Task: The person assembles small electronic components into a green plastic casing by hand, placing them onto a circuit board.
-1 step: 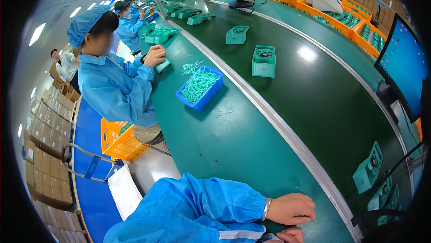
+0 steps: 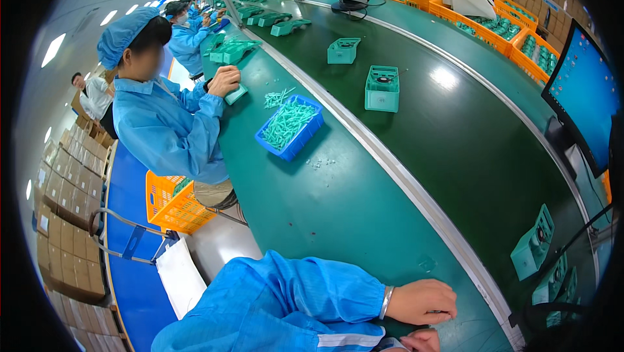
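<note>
My left hand (image 2: 424, 302) rests palm down on the green tabletop (image 2: 351, 222), its fingers curled under. A light band circles the wrist below the blue sleeve. Whatever lies under those fingers, if anything, is hidden. Just below it, my right hand (image 2: 422, 339) shows only in part at the lower edge, close to the left one; most of its fingers are out of sight. A small clear scrap (image 2: 427, 263) lies on the table just beyond my left hand. Farther off stands a blue bin (image 2: 304, 142) full of thin green plastic pieces, with loose ones beside it.
At the left a co-worker (image 2: 166, 118) in blue handles a green part (image 2: 236, 94). A metal rail (image 2: 383, 167) divides the table from a dark green belt (image 2: 455, 137) bearing green plastic housings (image 2: 381, 97). Monitors (image 2: 585, 102) and orange crates (image 2: 487, 33) stand beyond.
</note>
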Demonstrator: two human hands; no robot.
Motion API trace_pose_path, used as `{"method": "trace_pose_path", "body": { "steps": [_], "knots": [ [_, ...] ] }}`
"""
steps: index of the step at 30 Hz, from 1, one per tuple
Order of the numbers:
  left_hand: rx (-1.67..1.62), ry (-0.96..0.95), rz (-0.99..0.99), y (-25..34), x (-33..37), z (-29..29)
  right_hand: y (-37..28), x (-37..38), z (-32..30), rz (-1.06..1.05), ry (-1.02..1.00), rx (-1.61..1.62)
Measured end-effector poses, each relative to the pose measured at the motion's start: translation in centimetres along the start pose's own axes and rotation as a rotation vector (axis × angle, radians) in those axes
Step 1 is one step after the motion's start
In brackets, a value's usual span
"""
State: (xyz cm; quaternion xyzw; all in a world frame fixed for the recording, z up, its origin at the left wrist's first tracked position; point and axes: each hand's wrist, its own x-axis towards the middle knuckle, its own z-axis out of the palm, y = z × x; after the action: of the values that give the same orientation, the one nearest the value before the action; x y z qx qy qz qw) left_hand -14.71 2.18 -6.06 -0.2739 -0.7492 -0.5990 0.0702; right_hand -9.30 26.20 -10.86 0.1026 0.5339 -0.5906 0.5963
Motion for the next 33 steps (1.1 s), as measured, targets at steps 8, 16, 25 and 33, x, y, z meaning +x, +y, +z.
{"method": "trace_pose_path", "body": {
  "steps": [8, 16, 25, 33],
  "knots": [
    [0.627, 0.474, 0.058, -0.8, 5.3, -11.9, -4.3, -1.6, 4.2, -1.289, 0.19, -0.883],
    [1.601, 0.54, -0.552, -8.3, 8.3, -30.3, -4.6, -1.7, 7.3, -1.267, 0.345, -0.978],
    [1.569, 0.422, -0.454, -5.6, 7.5, -25.8, -4.7, -1.4, 7.6, -1.206, 0.47, -0.927],
    [1.024, -0.019, 0.338, 5.9, -1.2, -7.4, -4.3, -3.4, 8.1, -1.282, 0.5, -0.942]
  ]
}}
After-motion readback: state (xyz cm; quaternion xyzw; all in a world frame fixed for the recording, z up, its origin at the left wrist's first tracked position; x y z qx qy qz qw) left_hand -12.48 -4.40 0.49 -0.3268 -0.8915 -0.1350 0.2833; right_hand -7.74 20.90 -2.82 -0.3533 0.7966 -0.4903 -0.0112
